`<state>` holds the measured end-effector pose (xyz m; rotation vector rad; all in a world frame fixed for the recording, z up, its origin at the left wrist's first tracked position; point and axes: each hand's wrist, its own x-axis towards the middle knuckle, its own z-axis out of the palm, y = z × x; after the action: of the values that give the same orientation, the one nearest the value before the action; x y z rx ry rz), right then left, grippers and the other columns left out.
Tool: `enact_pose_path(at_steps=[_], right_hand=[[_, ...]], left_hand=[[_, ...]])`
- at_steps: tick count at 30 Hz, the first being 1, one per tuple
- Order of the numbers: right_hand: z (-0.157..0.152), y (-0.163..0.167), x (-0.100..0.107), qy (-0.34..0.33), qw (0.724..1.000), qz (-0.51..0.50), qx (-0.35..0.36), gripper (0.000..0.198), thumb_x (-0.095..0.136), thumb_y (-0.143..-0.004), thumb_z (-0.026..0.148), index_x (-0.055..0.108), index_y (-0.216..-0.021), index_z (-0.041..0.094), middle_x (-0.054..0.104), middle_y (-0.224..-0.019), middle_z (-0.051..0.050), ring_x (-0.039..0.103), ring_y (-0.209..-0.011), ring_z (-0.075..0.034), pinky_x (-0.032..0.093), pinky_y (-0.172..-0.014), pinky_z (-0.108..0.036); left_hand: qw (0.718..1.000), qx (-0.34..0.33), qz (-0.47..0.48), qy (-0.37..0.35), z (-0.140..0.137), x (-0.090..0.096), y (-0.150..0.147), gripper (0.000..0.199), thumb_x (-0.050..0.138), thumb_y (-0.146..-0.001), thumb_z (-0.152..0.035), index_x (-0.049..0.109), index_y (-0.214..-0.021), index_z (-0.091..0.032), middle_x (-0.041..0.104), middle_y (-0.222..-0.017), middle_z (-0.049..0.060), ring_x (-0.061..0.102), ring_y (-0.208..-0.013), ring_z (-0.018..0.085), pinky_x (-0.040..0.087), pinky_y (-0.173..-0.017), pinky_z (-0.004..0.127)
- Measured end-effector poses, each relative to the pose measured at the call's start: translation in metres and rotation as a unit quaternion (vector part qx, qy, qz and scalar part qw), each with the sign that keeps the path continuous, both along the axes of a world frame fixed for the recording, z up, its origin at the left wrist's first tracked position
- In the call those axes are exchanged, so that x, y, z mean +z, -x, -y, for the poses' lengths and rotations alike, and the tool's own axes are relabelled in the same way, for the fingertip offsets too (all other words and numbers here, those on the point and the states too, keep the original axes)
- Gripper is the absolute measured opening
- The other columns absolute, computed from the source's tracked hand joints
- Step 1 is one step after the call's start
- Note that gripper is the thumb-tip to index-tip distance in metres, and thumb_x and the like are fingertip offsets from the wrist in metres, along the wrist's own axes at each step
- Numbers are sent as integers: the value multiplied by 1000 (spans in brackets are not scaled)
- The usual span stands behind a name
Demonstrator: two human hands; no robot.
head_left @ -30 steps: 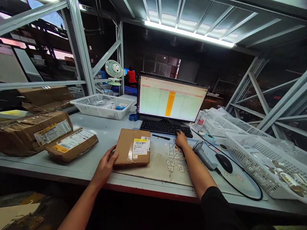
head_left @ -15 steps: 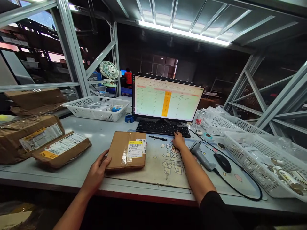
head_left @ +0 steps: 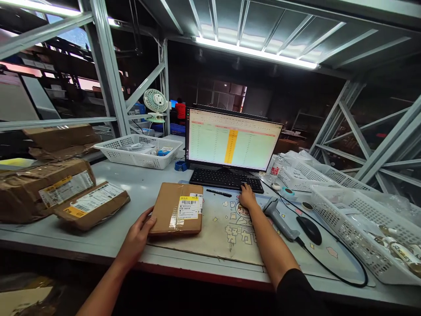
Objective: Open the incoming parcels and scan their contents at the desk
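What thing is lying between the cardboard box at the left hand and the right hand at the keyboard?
In the head view, a black pen lies between the box and the right hand, on the desk mat.

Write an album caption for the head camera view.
Left hand holding a cardboard box, right hand at the keyboard, screen lit.

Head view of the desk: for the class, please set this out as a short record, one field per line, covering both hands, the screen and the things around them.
Left hand: against the left side of a labelled cardboard box
Right hand: at the right part of the black keyboard
Monitor: lit, a table with one orange column
Pen: right of the box
Right of right forearm: barcode scanner, black mouse
Left of box: two labelled parcels
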<state>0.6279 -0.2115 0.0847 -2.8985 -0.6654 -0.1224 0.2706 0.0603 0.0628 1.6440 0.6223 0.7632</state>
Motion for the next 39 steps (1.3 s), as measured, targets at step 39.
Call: enact_pose_path(at_steps=[39], right_hand=[[-45,-24,22,-12,999,13,34,59,49,-108,36,46,-162,13,38,-171,-19,36,-158,-30,33,-126,-44]], left_hand=[[999,-27,-28,9,4,6,3,102,58,-80,-78,54,-152,-5,68,-142,20,52,-146,44,55,-110,45]])
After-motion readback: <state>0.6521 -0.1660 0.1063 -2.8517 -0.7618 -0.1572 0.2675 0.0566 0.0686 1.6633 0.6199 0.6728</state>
